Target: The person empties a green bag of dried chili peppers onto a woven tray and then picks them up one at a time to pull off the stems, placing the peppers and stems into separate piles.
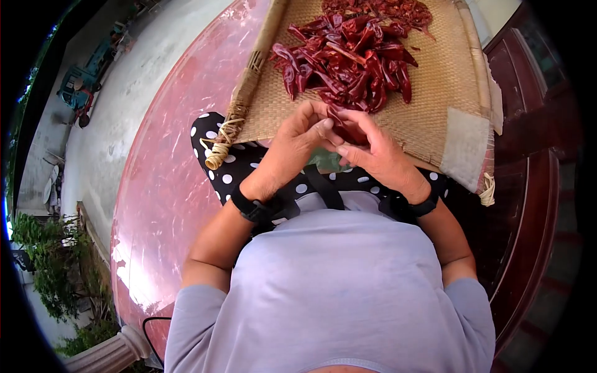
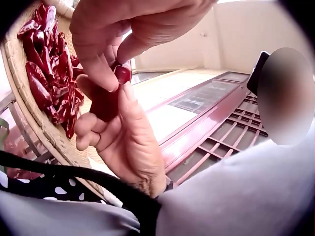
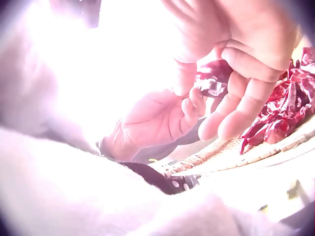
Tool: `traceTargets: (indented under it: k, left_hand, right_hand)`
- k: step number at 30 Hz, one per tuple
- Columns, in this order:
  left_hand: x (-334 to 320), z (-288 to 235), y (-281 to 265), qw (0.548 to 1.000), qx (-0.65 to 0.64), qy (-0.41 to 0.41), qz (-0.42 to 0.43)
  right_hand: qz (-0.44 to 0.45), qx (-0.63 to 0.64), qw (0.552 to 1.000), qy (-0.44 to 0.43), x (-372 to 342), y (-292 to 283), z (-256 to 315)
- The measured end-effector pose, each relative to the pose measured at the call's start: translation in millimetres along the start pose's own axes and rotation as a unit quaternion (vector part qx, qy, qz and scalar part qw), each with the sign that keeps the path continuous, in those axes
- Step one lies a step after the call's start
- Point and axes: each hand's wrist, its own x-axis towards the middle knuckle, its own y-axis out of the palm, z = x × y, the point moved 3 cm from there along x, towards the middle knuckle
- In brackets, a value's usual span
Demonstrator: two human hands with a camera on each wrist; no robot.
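Both hands meet at the near edge of a woven tray, around one dried red chili (image 1: pixel 350 130) (image 2: pixel 104 104) (image 3: pixel 214 78). The right hand (image 1: pixel 384 159) (image 2: pixel 133 147) (image 3: pixel 246 64) holds the chili's body between its thumb and curled fingers. At the chili's upper end, the left hand (image 1: pixel 291 144) (image 2: pixel 142 29) (image 3: pixel 155 120) pinches with thumb and fingertips. Just beyond the hands lies a heap of whole dried red chilies (image 1: pixel 354 59) (image 2: pixel 51 73) (image 3: pixel 290 101). Which part of the end is pinched is partly hidden by the fingers.
The woven tray (image 1: pixel 423 118) rests over polka-dot-covered legs (image 1: pixel 221 177), with a patch (image 1: pixel 463 146) at its right corner. Flattened chili pieces (image 1: pixel 398 9) lie at its far end. A pink table (image 1: pixel 168 155) stands at left, dark red woodwork (image 1: pixel 535 186) at right.
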Motion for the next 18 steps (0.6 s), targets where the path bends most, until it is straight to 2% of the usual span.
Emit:
traceTargets:
  k: [1, 4, 5, 7, 8, 9, 10, 12, 13, 15, 16, 18]
  left_hand:
    - [2, 9, -1, 1.000, -0.018, 0.013, 0.007]
    - [6, 30, -15, 0.991, -0.127, -0.016, -0.039]
    - [1, 24, -21, 0.984, -0.165, -0.068, -0.019]
    - [-2, 21, -23, 0.989, -0.134, -0.064, -0.013]
    - [-4, 18, -23, 0.991, -0.118, -0.061, -0.010]
    - [-10, 11, -23, 0.997, -0.016, -0.066, -0.021]
    - [-12, 12, -28, 0.996, 0.076, -0.035, -0.042]
    - [-10, 25, -41, 0.962, 0.257, 0.029, -0.083]
    - [-8, 26, -43, 0.950, 0.280, 0.090, -0.105]
    - [-4, 27, -44, 0.970, 0.224, 0.013, -0.089]
    - [-2, 27, -44, 0.977, 0.195, -0.026, -0.082]
    - [10, 28, -40, 0.953, 0.289, 0.039, -0.082]
  right_hand:
    - [0.003, 0.016, 1.000, 0.018, -1, 3, 4]
    - [0.046, -0.055, 0.997, 0.014, -1, -5, -2]
    - [0.054, -0.047, 0.997, 0.041, -3, -5, -2]
    - [0.071, -0.030, 0.992, 0.096, -10, -5, 1]
    - [0.072, -0.086, 0.990, 0.085, -11, -5, 2]
    - [0.073, -0.142, 0.985, 0.073, -12, -7, 3]
    - [0.072, -0.198, 0.976, 0.060, -13, -9, 5]
    - [0.079, -0.252, 0.963, 0.052, -16, -11, -3]
    - [0.082, -0.273, 0.958, 0.036, -18, -12, -7]
    - [0.078, -0.321, 0.944, -0.024, -21, -9, -13]
    - [0.073, -0.329, 0.941, -0.021, -22, -8, -16]
    - [0.061, -0.347, 0.936, -0.017, -21, -6, -19]
